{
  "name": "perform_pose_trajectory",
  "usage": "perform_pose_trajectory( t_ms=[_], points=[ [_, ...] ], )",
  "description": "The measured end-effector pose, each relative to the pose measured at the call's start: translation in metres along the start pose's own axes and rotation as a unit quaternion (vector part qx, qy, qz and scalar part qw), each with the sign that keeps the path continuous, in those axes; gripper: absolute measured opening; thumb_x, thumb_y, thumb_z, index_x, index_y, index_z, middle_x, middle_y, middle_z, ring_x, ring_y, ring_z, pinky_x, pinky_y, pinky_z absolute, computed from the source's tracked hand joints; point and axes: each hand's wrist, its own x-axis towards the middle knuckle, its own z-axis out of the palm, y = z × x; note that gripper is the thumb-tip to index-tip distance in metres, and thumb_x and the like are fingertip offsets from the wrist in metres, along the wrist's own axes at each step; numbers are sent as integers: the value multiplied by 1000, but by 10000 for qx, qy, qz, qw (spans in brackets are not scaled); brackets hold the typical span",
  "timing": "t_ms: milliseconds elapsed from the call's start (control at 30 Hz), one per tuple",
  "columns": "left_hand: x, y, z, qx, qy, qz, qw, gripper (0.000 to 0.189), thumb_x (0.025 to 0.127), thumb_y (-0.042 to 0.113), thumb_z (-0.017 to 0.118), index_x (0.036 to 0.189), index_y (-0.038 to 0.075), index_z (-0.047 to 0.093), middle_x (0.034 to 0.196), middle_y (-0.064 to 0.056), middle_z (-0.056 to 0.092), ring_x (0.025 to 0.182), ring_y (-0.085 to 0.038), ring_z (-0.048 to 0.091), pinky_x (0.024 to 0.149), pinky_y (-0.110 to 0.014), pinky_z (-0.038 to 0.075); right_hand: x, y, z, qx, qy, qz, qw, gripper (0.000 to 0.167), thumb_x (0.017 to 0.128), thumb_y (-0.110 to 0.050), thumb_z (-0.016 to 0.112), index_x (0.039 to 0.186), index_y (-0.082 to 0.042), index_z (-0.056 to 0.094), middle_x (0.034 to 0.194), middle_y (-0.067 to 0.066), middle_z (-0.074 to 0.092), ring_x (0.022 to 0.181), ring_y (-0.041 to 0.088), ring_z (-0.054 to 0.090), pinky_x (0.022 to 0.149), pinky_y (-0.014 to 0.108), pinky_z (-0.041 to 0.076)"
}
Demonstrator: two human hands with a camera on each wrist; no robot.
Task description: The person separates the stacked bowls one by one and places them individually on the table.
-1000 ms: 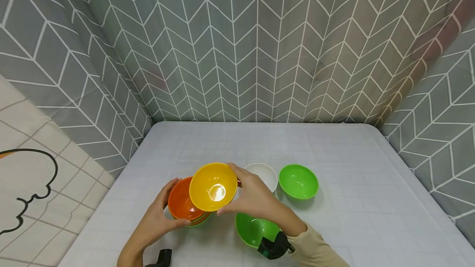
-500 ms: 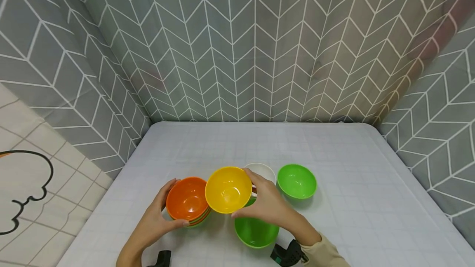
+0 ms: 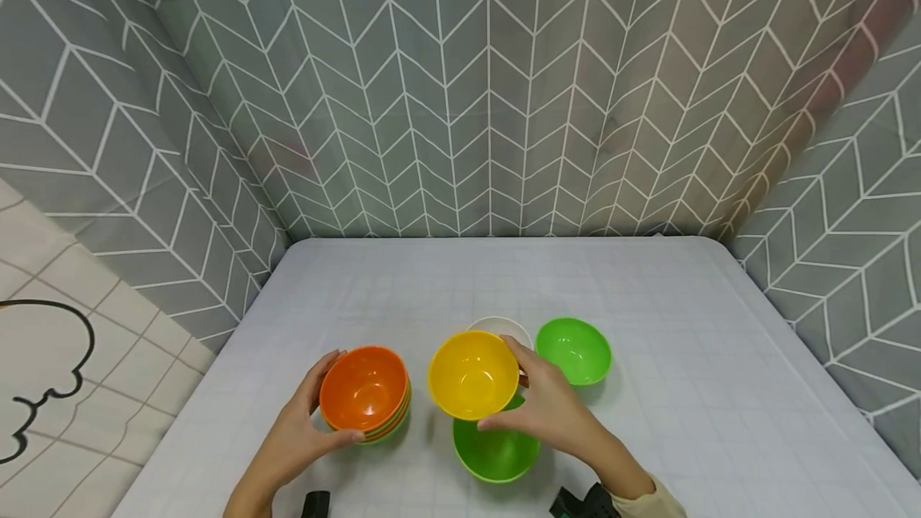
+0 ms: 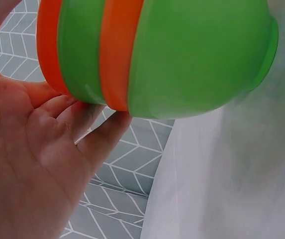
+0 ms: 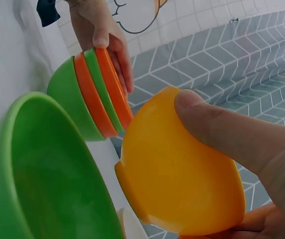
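Note:
In the head view my left hand [image 3: 302, 424] holds a stack of bowls [image 3: 365, 387], thumb on the near side and fingers on the far side. Orange and green bowls alternate in it: orange on top, a deeper green one [image 4: 197, 55] at the bottom. My right hand [image 3: 550, 402] grips a yellow bowl [image 3: 473, 378] by its right side, thumb at the near rim. The yellow bowl is raised, apart from the stack, and overlaps the far edge of a green bowl [image 3: 496, 454] in the head view. Its foot shows in the right wrist view.
A white bowl [image 3: 504, 327] stands behind the yellow one, mostly hidden. To its right is another green bowl [image 3: 574, 351]. All rest on a table with a pale cloth [image 3: 691, 390]. Patterned grey curtains [image 3: 460, 102] enclose the back and sides.
My right hand has carried the yellow bowl rightwards and slightly nearer, away from over the stack. The orange top bowl is now fully uncovered. My left hand has stayed at the stack.

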Motion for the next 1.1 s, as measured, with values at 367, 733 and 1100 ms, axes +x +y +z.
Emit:
perform_pose_trajectory(
  t_ms=[367,733,1100],
  points=[
    [-4,2,0,8,-14,-171,9999,108,64,29,91,151,24,27,150,-6,38,132,-30,39,104,-61,31,-18,5,-11,-42,409,533,9977,111,57,-33,94,146,0,38,140,13,49,118,26,55,94,34,49],
    [-4,2,0,9,4,-204,9998,107,65,30,91,151,24,28,150,-8,38,130,-35,42,101,-65,33,-38,14,-28,-105,746,807,9939,110,59,-35,93,146,1,35,141,16,47,118,27,55,94,35,49],
    [-1,4,0,62,-23,-147,9999,108,65,31,91,151,22,27,151,-8,37,131,-34,40,102,-64,33,-64,28,-46,-458,1047,1007,9883,109,60,-38,92,146,0,37,141,17,47,121,32,52,92,37,50]
  ],
)
